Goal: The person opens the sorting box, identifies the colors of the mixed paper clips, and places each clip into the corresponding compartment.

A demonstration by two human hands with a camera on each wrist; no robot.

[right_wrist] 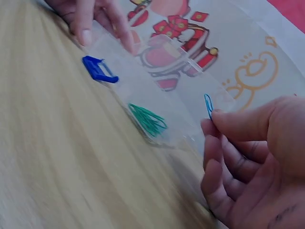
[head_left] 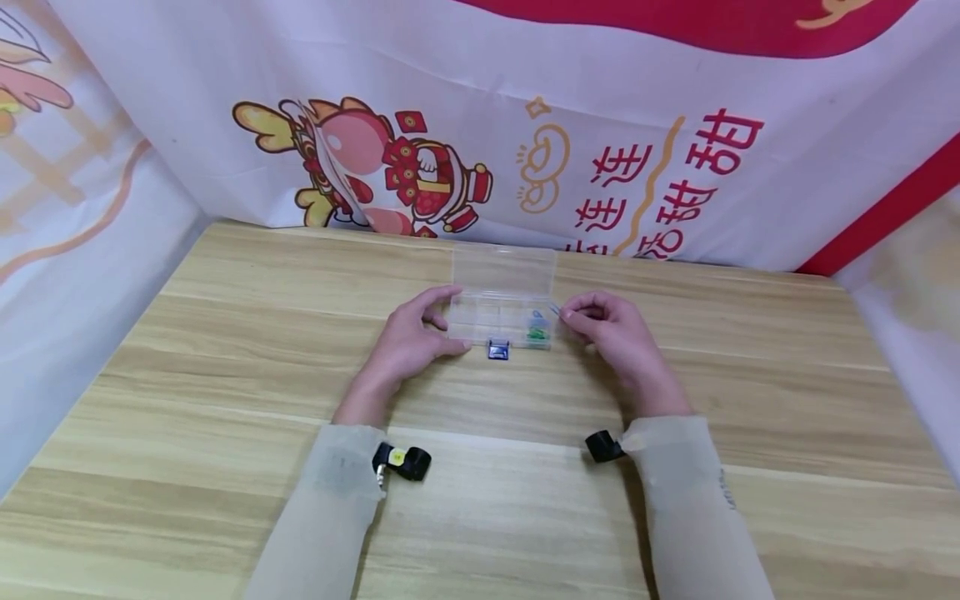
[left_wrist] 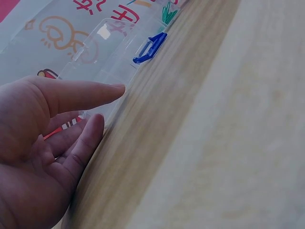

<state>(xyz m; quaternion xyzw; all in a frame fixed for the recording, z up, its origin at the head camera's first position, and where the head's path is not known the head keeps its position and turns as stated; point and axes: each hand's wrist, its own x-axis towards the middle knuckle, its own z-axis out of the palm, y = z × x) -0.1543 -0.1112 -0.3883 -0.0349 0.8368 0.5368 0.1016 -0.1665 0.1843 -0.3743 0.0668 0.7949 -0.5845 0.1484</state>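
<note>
A clear divided plastic box (head_left: 474, 312) lies near the table's back edge, its transparent lid (head_left: 502, 268) raised behind it. My left hand (head_left: 408, 337) holds the box's left end between thumb and fingers, the thumb along the front edge. Just right of the box, my right hand (head_left: 611, 329) pinches a blue paper clip (right_wrist: 208, 106) between thumb and index finger. Green paper clips (right_wrist: 147, 120) sit in the front right compartment. Behind them in the head view is a small blue shape (head_left: 537, 314), perhaps another clip. A blue latch (head_left: 498, 350) hangs open at the box's front.
The wooden table (head_left: 480, 517) extends around the box on all sides. A white printed cloth (head_left: 337, 50) with red characters and a cartoon figure hangs close behind. Black wrist cameras (head_left: 412, 463) are worn at both cuffs.
</note>
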